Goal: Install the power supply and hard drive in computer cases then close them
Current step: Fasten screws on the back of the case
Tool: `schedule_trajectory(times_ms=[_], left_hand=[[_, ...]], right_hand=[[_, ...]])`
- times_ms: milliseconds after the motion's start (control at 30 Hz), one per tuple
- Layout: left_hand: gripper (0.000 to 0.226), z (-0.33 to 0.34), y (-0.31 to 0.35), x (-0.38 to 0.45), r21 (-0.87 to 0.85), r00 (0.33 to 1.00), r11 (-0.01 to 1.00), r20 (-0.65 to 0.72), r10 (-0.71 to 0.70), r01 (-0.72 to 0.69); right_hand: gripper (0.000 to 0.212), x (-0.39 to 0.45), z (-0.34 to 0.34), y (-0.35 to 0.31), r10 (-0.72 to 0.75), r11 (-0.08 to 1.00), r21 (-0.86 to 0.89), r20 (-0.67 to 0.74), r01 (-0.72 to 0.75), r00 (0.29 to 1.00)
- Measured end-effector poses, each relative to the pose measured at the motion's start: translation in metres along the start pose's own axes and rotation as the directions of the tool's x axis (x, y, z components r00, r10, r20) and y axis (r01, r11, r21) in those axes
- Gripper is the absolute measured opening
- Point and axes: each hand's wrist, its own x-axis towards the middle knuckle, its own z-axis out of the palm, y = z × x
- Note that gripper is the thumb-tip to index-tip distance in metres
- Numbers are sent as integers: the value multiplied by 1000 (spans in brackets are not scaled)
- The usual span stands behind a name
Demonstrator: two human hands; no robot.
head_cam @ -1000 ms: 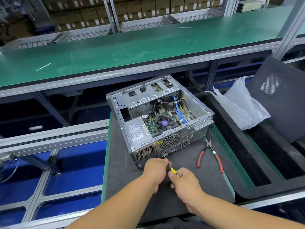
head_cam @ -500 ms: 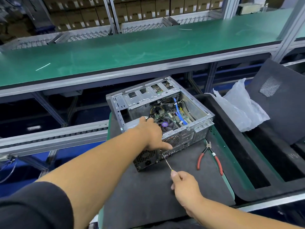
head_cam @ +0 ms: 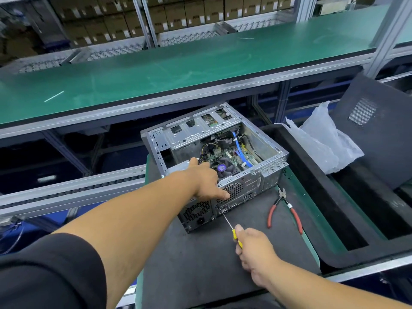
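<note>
An open metal computer case (head_cam: 269, 161) lies on a grey foam mat (head_cam: 200, 264), its motherboard and blue cable exposed. The power supply (head_cam: 196, 212) sits in the case's near left corner, its vented back facing me. My left hand (head_cam: 207, 181) rests on top of the power supply, fingers inside the case and thumb down over the rear panel. My right hand (head_cam: 254, 248) grips a yellow-handled screwdriver (head_cam: 227, 221), whose tip touches the case's rear panel beside the power supply.
Red-handled pliers (head_cam: 285, 210) lie on the mat right of the case. A black foam tray (head_cam: 312, 192) with a clear plastic bag (head_cam: 323, 141) and a black side panel (head_cam: 379, 130) stand to the right. A green workbench (head_cam: 178, 70) runs behind.
My left hand left the screwdriver, reached forward and settled on the power supply in the case. My right hand stayed on the screwdriver, keeping its tip at the rear panel.
</note>
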Motion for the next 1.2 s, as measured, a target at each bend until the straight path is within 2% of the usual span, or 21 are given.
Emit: schedule_trajectory(times_ms=[100,200,300,367,433,467,500,567,633,667,700,767,833,900,967,1000,1033,1067,1100,1167,1200], left_hand=[[66,1,0,2,8,1000,1000,1,6,-6],[68,1,0,2,20,1000,1000,7,5,-6],[69,1,2,2,36,1000,999,5,-3,3],[70,1,2,2,37,1000,999,-4,-6,6],[71,2,2,3,44,1000,999,-5,-6,7],[71,2,2,4,51,1000,999,-8,-5,5],[71,3,1,4,57,1000,998,-9,-3,4],[72,4,0,6,62,1000,998,-12,2,-1],[74,6,0,7,73,1000,997,-22,6,-5],[75,7,0,7,84,1000,996,-27,5,-3],[75,7,0,7,93,1000,996,-29,4,-1],[76,8,-1,8,91,1000,996,-29,4,-1],[76,9,-2,8,82,1000,997,-30,9,-6],[77,10,-3,9,82,1000,997,-30,10,-7],[77,9,-2,9,101,1000,995,-26,13,-10],[77,10,-2,9,105,1000,994,-23,11,-8],[77,10,-2,9,106,1000,994,-22,7,-5],[78,9,-2,10,103,1000,995,-23,7,-4],[78,10,-2,11,99,1000,995,-25,7,-4],[79,11,-3,11,91,1000,996,-31,5,-2],[79,11,-3,11,89,999,996,-32,5,-3]], right_hand=[[41,-1,-2,-2,206,942,223,198,-249,958],[37,1,0,2,6,1000,13,99,-8,995],[31,7,0,3,-283,909,-330,-35,256,958],[29,11,-1,-2,-104,990,-94,67,110,992],[27,11,-4,-4,150,939,255,293,-229,944],[27,10,-4,-3,170,911,305,335,-277,927],[28,9,-3,-3,144,931,276,326,-240,934],[27,9,1,0,-27,1000,-3,186,28,982],[28,11,-2,2,-261,885,-395,13,245,965],[30,12,-2,1,-298,847,-464,-9,260,954],[32,13,-2,-2,-261,876,-418,6,240,965],[36,10,-2,-9,57,998,-2,182,-58,982],[39,9,-3,-11,182,955,178,280,-237,943],[35,10,-1,-7,3,1000,-18,189,0,982],[19,13,-1,1,-336,825,-459,66,328,939],[14,15,-1,3,-424,751,-533,62,389,904],[12,14,-1,2,-405,777,-496,77,388,911],[15,15,-3,0,-286,889,-335,126,312,950],[20,18,-7,-4,-90,992,-64,226,107,970],[26,14,-13,-14,171,915,264,433,-306,885],[26,13,-14,-15,169,913,265,446,-310,879]])
